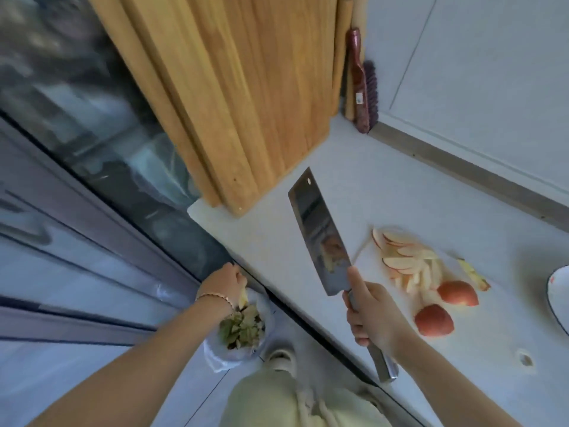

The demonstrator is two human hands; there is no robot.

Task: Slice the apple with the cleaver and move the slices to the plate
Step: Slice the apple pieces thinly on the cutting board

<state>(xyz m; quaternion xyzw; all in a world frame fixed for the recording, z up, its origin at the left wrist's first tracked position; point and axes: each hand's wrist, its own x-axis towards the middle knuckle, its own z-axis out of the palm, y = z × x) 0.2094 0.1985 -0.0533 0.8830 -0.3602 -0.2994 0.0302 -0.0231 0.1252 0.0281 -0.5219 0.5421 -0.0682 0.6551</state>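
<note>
Over the white table (385, 186), my right hand (366, 309) is wrapped round the handle of the broad steel cleaver (320, 235), blade lifted clear of the surface. Beyond the table's edge, my left hand (223, 283) pinches a pale apple scrap (243, 298) above the clear plastic bag of green trimmings (241, 329). The fan of thin red-skinned apple slices (406, 260) lies beside two uncut red apple chunks (457, 292), near the white dark-rimmed plate (558, 291). I should hold the cleaver steady, edge away from me, while I drop the scrap squarely into the bag, then set a chunk flat side down.
</note>
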